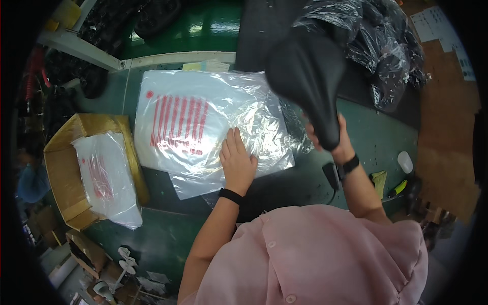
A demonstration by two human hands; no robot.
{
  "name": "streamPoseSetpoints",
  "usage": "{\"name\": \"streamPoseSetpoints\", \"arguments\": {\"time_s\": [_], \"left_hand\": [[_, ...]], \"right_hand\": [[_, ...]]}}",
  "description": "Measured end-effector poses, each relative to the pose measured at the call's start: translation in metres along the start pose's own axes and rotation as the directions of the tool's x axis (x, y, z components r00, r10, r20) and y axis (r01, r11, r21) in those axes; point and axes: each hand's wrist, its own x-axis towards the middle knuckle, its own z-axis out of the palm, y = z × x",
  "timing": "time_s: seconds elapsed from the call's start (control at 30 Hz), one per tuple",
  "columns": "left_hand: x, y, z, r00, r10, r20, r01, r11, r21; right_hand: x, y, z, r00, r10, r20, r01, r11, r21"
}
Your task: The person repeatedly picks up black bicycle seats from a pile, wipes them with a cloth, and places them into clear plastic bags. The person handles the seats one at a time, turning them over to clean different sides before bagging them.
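My left hand [238,161] lies flat on a stack of clear plastic bags [178,122] with red printing, its fingers stretched out and pointing away from me. In my right hand [341,140] is a black bicycle saddle [307,71], gripped near its narrow nose. The saddle is raised above the table, its wide end pointing away and to the left, past the right edge of the bags. My right fingers are partly hidden behind the nose.
A cardboard box [61,173] with more printed bags [104,178] stands at the left. Black items wrapped in clear plastic [386,56] lie at the far right. A yellow-green handled tool [398,188] and a small white object [405,162] are at the right edge of the green table [168,239].
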Motion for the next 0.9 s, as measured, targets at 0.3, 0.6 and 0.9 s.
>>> {"name": "streamPoseSetpoints", "arguments": {"time_s": [0.3,0.6,0.9], "left_hand": [[0.023,-0.055,0.001,0.984,0.030,-0.175,-0.034,0.999,-0.018],[0.030,-0.058,-0.033,0.943,-0.312,-0.113,0.172,0.752,-0.636],[0.031,-0.056,-0.059,0.941,-0.323,-0.102,0.126,0.613,-0.780]], "right_hand": [[-0.137,0.074,-0.059,0.959,-0.074,-0.275,0.113,0.985,0.130],[-0.132,0.062,-0.044,0.888,-0.024,-0.459,0.058,0.996,0.060],[-0.063,0.048,0.054,0.993,-0.087,-0.083,0.077,0.991,-0.110]]}}
